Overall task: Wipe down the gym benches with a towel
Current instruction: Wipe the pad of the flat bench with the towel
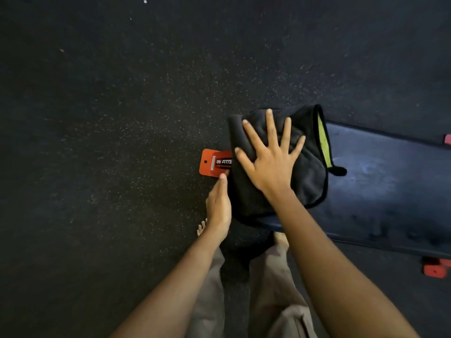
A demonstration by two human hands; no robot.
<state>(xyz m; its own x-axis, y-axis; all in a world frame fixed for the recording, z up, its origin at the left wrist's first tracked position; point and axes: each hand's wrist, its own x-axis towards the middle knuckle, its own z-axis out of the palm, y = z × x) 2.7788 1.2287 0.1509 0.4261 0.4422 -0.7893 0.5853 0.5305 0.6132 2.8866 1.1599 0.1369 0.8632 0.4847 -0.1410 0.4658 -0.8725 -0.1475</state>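
Taking the bench pad (390, 181) as the landmark and reading from its left end outward: farthest left, the speckled rubber floor (97, 142) is lying bare. Just off the pad's left end, an orange frame foot (209, 162) with a printed label is sticking out from under it. The left hand (219, 206) is reaching in beside that end, its fingers closed together and pointing forward, one fingertip touching the orange foot's near edge; it is gripping nothing that shows, and whether it is bracing against the pad's end is hard to tell.

On the pad's left end itself, the dark towel (305, 172), folded with a yellow-green lining showing at its right edge, is lying flat and covering the whole end. The right hand (271, 157) is pressing down on it, palm flat and fingers (269, 123) spread wide, pinning the cloth rather than pinching it.

To wipe well from here, it seems best to keep that palm flat and the pressure even, drag the towel rightward along the pad in overlapping passes, and stop the folds bunching under the hand. To the right of the towel, the rest of the pad is showing dull smears, so most of the surface probably needs wiping.
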